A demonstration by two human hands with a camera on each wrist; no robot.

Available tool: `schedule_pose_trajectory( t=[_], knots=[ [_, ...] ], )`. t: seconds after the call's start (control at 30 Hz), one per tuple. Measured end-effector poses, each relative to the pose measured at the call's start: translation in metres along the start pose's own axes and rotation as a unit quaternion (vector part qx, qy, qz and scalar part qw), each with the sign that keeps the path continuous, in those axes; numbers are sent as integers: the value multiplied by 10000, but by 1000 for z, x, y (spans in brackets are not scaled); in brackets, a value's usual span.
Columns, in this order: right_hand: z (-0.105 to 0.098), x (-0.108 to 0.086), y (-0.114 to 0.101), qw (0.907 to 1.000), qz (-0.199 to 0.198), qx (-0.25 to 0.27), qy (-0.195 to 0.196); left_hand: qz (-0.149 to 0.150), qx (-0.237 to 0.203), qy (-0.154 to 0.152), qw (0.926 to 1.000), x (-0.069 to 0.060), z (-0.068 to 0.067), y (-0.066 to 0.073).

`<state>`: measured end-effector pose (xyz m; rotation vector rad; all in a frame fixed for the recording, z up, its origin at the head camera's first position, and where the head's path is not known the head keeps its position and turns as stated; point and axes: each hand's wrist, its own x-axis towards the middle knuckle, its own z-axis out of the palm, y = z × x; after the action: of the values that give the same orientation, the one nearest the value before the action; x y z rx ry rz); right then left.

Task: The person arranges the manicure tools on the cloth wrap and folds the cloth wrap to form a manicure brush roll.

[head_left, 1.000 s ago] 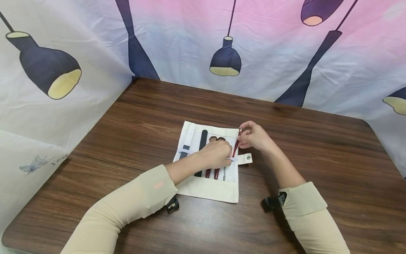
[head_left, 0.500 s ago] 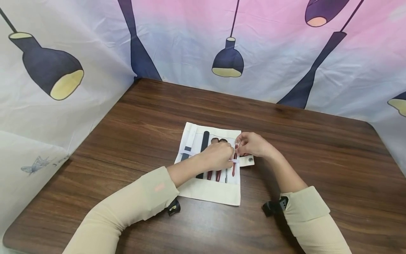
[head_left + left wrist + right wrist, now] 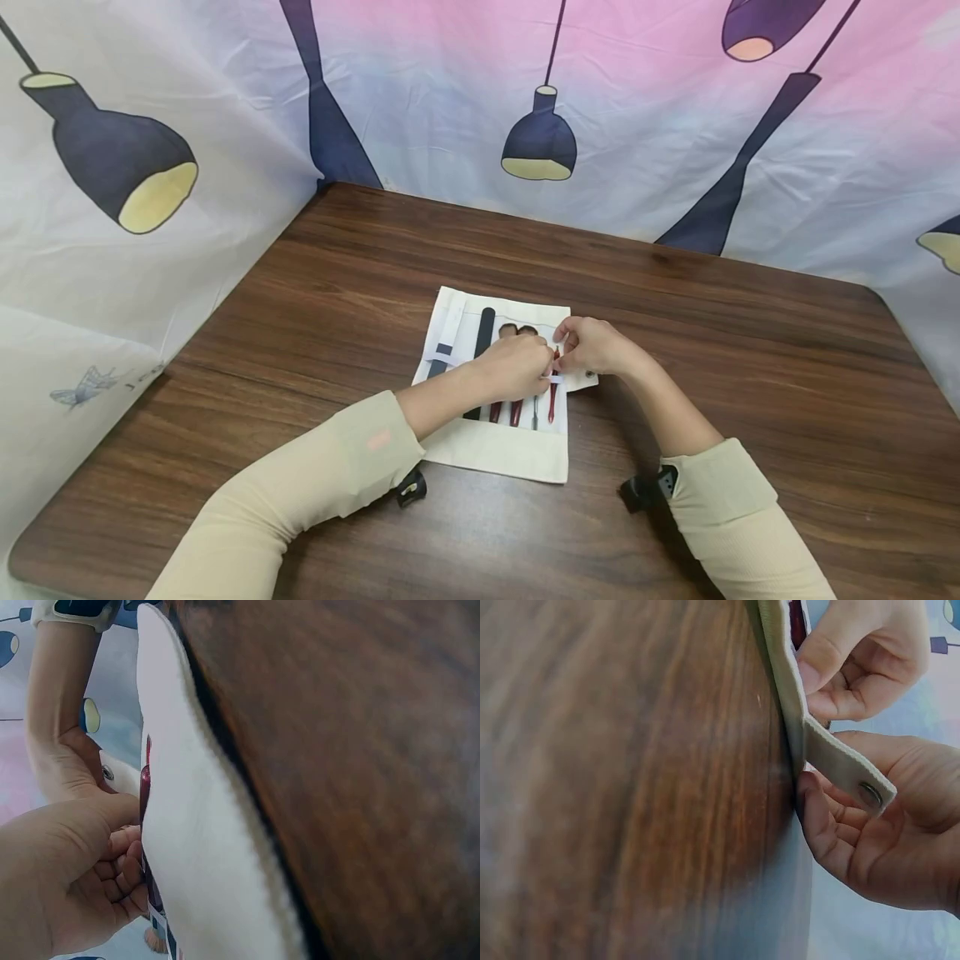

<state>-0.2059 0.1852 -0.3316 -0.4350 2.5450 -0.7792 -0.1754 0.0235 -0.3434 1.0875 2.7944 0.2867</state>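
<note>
A cream cloth tool roll (image 3: 491,461) lies unrolled on the table with several tools in it. My left hand (image 3: 513,367) reaches over it, fingers curled at the white elastic band (image 3: 556,380) near the right edge, appearing to pinch it. A slim red tool (image 3: 552,406) with a narrow pointed end passes under that band. My right hand (image 3: 596,346) is at its upper end, thumb and index finger around it; the exact contact is hidden. In the right wrist view, the snap strap (image 3: 851,771) sticks out in front of the right hand (image 3: 900,832).
Under and beside my left hand, the roll holds two dark-haired brushes (image 3: 517,414) with red handles, a thin metal tool (image 3: 536,414), a black bar (image 3: 485,329) and a white-and-grey flat piece (image 3: 444,350). The brown wooden table (image 3: 360,250) meets printed cloth (image 3: 442,100) behind.
My right hand has moved from above the roll's right edge down and inward, and the red tool has slid down under the elastic band. My left hand stays at the band.
</note>
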Motion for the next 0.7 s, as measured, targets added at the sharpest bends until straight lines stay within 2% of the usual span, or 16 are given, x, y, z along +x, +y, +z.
schedule_pose_trajectory(
  t=[0.1, 0.17, 0.3, 0.37, 0.43, 0.53, 0.63, 0.7],
  knots=[
    [-3, -3, 0, 9996, -49, -253, 111, 92, -103, 109, 9998, -1, -7, -4],
    [-7, -10, -1, 9981, -97, -467, 391, 78, -294, 242, 9992, -4, -17, -11],
    [-18, -39, -4, 9892, -161, -789, 1226, -407, -594, 557, 9959, -9, -51, -44],
    [-20, -57, -7, 9868, -203, -794, 1400, -778, -603, 635, 9931, -12, -66, -63],
    [-18, -74, -10, 9889, -303, -763, 1237, -1060, -480, 641, 9911, -15, -74, -82],
    [-7, -93, -13, 9960, -461, -575, 511, -1402, -390, 368, 9887, -17, -78, -103],
    [10, -103, -13, 9976, -549, -302, -285, -1632, -396, 38, 9858, -18, -75, -116],
    [22, -106, -11, 9967, -543, -183, -575, -1718, -417, -153, 9841, -18, -71, -121]
  ],
)
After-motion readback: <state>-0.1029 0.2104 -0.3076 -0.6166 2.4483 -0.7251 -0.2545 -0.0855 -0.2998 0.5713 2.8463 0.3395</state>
